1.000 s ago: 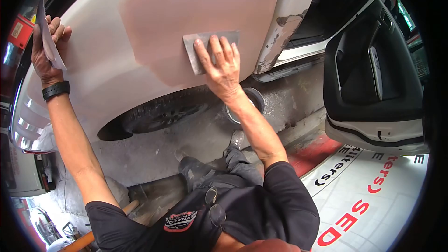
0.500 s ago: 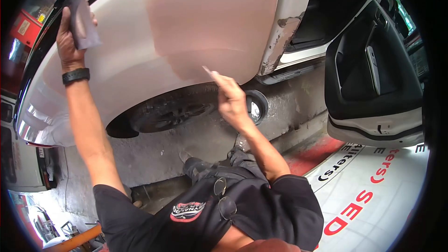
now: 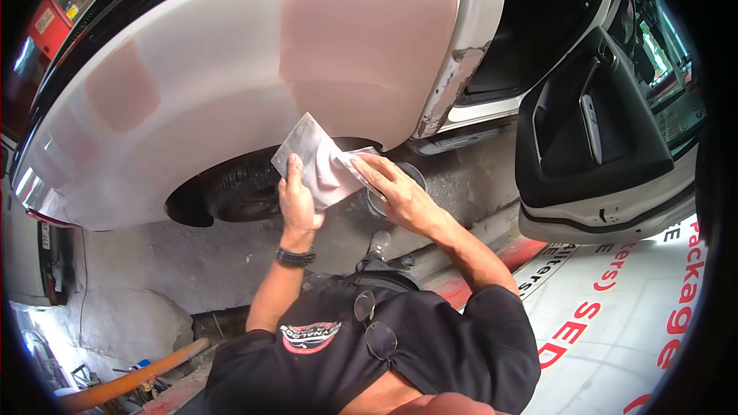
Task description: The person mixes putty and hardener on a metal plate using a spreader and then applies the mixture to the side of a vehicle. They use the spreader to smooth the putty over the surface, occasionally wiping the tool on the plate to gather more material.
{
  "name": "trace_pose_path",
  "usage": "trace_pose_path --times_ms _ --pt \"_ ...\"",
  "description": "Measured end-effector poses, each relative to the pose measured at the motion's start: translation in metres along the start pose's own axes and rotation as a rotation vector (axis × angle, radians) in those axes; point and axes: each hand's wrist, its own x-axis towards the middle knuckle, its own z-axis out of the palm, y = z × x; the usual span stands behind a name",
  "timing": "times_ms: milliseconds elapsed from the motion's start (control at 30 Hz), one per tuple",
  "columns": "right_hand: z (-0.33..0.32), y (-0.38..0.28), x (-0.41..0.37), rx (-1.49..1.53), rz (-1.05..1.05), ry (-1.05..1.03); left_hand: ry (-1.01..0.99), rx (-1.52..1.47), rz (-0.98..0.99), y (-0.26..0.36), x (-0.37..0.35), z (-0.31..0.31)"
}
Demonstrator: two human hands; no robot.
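Observation:
My left hand [image 3: 296, 198] grips a flat mixing board [image 3: 294, 148] from its near edge, thumb on top. Pinkish-white putty [image 3: 327, 173] is smeared over the board's face. Closed around a thin flat putty spreader [image 3: 355, 166], my right hand [image 3: 401, 194] holds the blade against the putty at the board's right side. Part of the spreader is hidden by my fingers. Beyond the board is the white rear side panel of a car [image 3: 231, 84], with a large matte pinkish patch [image 3: 369, 38] and a smaller patch [image 3: 123, 88] to the left.
Below the panel sits the rear wheel [image 3: 242, 192], partly behind my hands. An open car door [image 3: 592, 127] juts out on the right, near a doorpost with chipped paint [image 3: 457, 81]. A round container [image 3: 411, 175] stands behind my right hand. An orange pole [image 3: 138, 376] lies at lower left.
My left hand has brought the board down and right from the panel's upper left. My right hand has moved slightly right and down, and its spreader now meets the board.

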Motion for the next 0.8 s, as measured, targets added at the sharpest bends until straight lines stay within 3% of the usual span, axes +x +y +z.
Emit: trace_pose_path --times_ms 67,167,200,233,300,333,500,567,633,667,800 --pt "-0.006 0.017 -0.011 -0.522 -0.04 -0.121 -0.131 -0.088 -0.039 0.014 0.002 -0.003" --pt "-0.012 0.02 -0.011 -0.401 -0.045 0.088 -0.084 0.158 0.003 0.006 0.001 -0.008" --pt "-0.016 0.006 -0.007 -0.414 -0.005 0.122 -0.129 0.368 0.039 -0.007 0.005 -0.023" --pt "-0.015 0.004 -0.003 -0.531 -0.09 0.136 -0.004 0.837 0.037 -0.001 -0.005 -0.016" --pt "-0.008 -0.009 -0.002 -0.567 -0.144 0.048 -0.159 0.978 0.267 -0.004 -0.009 -0.007" --pt "-0.001 -0.004 -0.005 -0.513 -0.202 0.068 -0.098 0.974 0.3 -0.008 -0.01 -0.005" --pt "0.018 0.001 -0.035 -0.428 -0.3 -0.089 -0.032 0.988 0.118 -0.011 0.003 -0.013" --pt "0.021 0.013 -0.05 -0.421 -0.294 -0.136 0.023 0.721 0.087 -0.003 0.02 -0.018" --pt "0.007 0.018 -0.052 -0.197 -0.195 -0.125 0.039 0.287 0.093 0.033 0.007 0.035" --pt "-0.013 0.008 -0.044 -0.077 -0.185 -0.036 -0.126 0.225 0.049 0.033 0.024 0.015" --pt "-0.04 -0.014 -0.024 0.228 -0.2 0.365 -0.288 -0.267 -0.378 -0.007 0.021 0.021"
